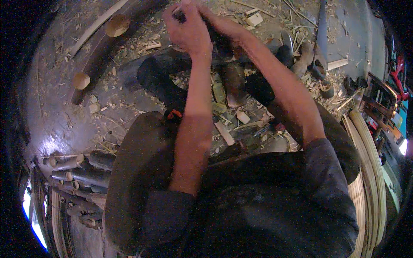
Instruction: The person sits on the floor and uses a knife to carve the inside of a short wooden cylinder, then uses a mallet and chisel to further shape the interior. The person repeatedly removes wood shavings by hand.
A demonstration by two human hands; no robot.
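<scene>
At the far top of the view my left hand (186, 32) is closed in a fist, with a dark bit showing by its thumb side. Right beside it, my right hand (221, 28) is curled in and partly covered by the left. What the two hands grip is too blurred and hidden to name. Under them a thick dark log (129, 68) lies crosswise on the floor, between my legs and the hands. Pale wood chips (243, 117) are strewn around it.
To the left lies a dark branch with pale sawn stubs (117, 26). Cut poles (77, 161) are stacked at lower left. Long pale strips of wood (368, 167) stand along my right side. A long flat blade-like piece (322, 30) lies at upper right, near short cut pieces.
</scene>
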